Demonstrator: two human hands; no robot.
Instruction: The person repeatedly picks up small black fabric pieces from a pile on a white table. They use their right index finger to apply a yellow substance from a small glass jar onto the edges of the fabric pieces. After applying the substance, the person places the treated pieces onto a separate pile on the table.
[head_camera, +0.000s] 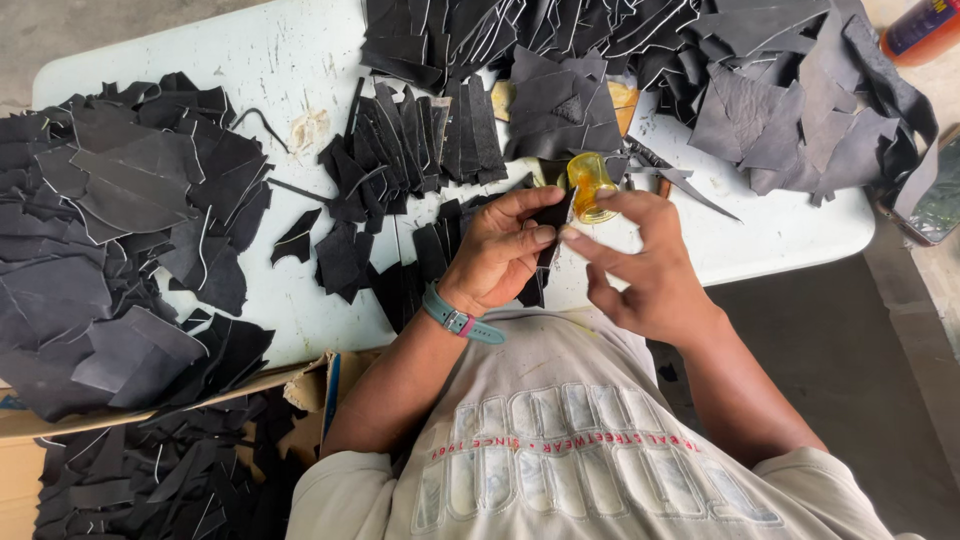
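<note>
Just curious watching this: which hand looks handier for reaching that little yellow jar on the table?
Probably the right hand: its fingers already hover right beside the yellow jar. The left hand is busy, gripping a black leather piece.

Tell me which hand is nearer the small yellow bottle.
Right. The right hand has fingertips just beside the yellow bottle; the left hand sits lower-left, gripping a black leather piece.

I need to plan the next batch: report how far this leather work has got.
Looks done: a fanned row of black leather strips on the white table. In hand: the left hand pinches a small black leather piece; the right hand is beside it, near a small amber bottle. Left: a large loose heap of black offcuts.
</note>
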